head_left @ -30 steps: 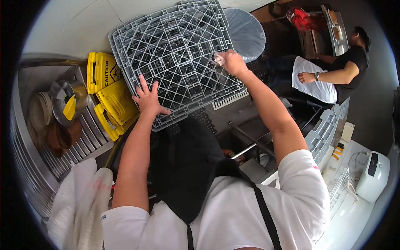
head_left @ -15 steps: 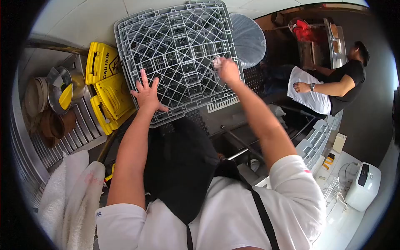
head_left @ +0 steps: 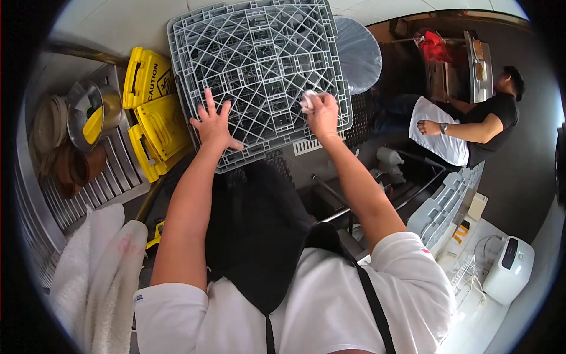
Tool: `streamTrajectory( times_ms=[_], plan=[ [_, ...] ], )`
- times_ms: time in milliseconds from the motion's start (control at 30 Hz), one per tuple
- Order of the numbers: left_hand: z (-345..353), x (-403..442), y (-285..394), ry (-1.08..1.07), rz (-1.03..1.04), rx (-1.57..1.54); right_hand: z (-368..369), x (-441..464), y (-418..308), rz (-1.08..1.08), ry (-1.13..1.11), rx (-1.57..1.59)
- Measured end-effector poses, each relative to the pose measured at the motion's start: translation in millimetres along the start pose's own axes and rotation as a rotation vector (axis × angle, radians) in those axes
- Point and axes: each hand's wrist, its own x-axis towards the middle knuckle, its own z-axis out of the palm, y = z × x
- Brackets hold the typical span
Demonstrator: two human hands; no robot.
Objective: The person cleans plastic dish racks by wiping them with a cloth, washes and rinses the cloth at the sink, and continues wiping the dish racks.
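A grey plastic lattice rack [head_left: 265,65], with more lattice showing through its holes, fills the upper middle of the head view. My left hand [head_left: 214,127] rests on its near left part, fingers spread and holding nothing. Bunched in the closed fingers of my right hand [head_left: 324,118] is a small crumpled white cloth [head_left: 308,101]. That hand is over the right part of the rack's lattice; whether the cloth touches the bars is hard to tell.
Yellow caution signs [head_left: 156,112] stand left of the rack, beside a metal drainboard [head_left: 115,189] with pots. White towels [head_left: 112,277] hang at lower left. A plastic-covered round container [head_left: 358,56] stands right of the rack. Another person [head_left: 489,115] is farther right.
My right hand has moved down toward me across the rack with the white cloth. My left hand stays spread on the rack. The view has shifted slightly.
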Motion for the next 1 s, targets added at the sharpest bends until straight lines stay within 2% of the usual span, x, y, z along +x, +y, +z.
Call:
streamTrajectory(
  times_ms=[100,267,333,400,433,467,533,567,667,767,867,967,1000],
  plan=[
    [4,4,4,-0.011,-0.019,0.007,16,2,-17,-0.046,0.048,-0.081],
    [6,5,2,-0.009,-0.016,0.018,-21,-19,18,-0.051,-0.269,-0.217],
    [9,9,2,-0.012,-0.024,0.023,-20,-16,52,0.283,-0.264,0.105],
    [9,8,4,-0.029,-0.032,0.056,-40,-4,45,0.079,-0.008,-0.254],
    [10,9,4,-0.028,-0.022,0.043,-39,4,46,0.150,-0.067,-0.062],
    [10,9,4,-0.026,-0.026,0.039,-6,2,63,0.060,-0.054,-0.087],
    [11,9,6,-0.018,-0.035,0.037,12,4,32,0.079,-0.001,-0.068],
    [10,9,6,-0.020,-0.036,0.036,22,8,24,0.182,0.035,-0.050],
    [13,11,8,-0.003,-0.047,0.066,21,10,19,0.148,-0.001,-0.092],
    [10,8,11,-0.010,-0.062,0.076,-15,10,40,-0.038,-0.170,-0.230],
    [13,8,9,-0.015,-0.066,0.064,-24,22,26,0.056,-0.357,-0.333],
    [13,9,9,-0.005,-0.062,0.069,11,43,11,0.369,-0.367,-0.266],
    [12,9,9,0.004,-0.059,0.071,2,52,-3,0.444,-0.381,-0.236]
  ],
)
